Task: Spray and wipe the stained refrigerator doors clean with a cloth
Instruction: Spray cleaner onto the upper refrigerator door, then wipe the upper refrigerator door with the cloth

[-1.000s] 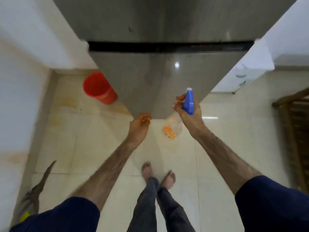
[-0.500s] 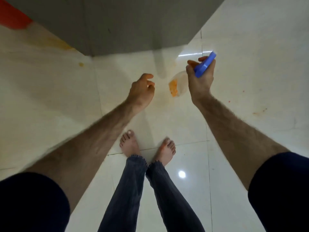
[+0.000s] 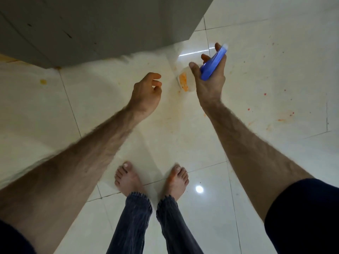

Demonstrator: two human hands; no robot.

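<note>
Blue-topped spray bottle [image 3: 212, 67] gripped in my right hand [image 3: 209, 83], right of centre in the upper half of the frame; grey refrigerator door [image 3: 95, 24] fills the upper left.

Right fingers wrap the blue trigger head, and the clear bottle body with its orange label shows just left of my palm. My left hand [image 3: 146, 92] hangs near frame centre, fingers loosely curled, holding nothing, apart from bottle and door. Door surface carries dark specks and streaks. Cream floor tiles [image 3: 275, 88] show orange and red spots at right and an orange blot at far left. My bare feet [image 3: 128, 180] stand at lower centre. No cloth in view.
</note>
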